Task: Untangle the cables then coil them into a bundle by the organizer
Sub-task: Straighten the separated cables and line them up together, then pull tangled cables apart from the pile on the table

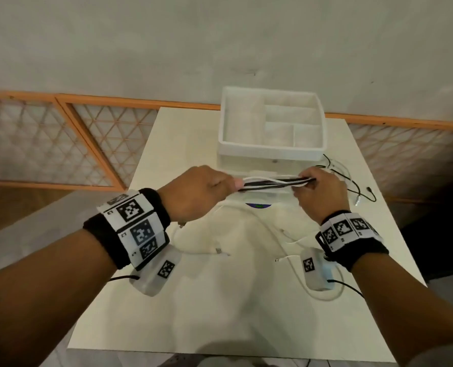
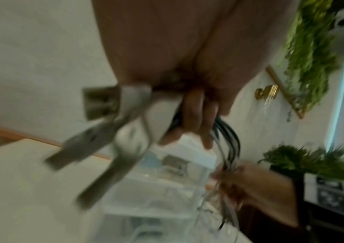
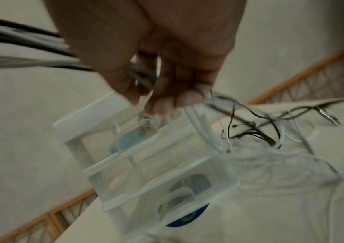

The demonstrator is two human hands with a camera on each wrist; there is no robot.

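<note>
Cable axis: bundle point(image 1: 273, 182) stretched level, left hand point(image 1: 196, 193) to right hand point(image 1: 319, 193), both clenched on it.
Organizer point(image 1: 271, 149): just behind (loose tails trail right).

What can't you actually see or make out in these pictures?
- Cable count: the cables stretched between the left hand and right hand overlap; head view too small to count.
- Plugs hanging from the left hand: motion blur in the left wrist view hides their type.
- Organizer drawers: contents blurred in the right wrist view.
- Loose cables on the table: whether knotted is unclear.
</note>
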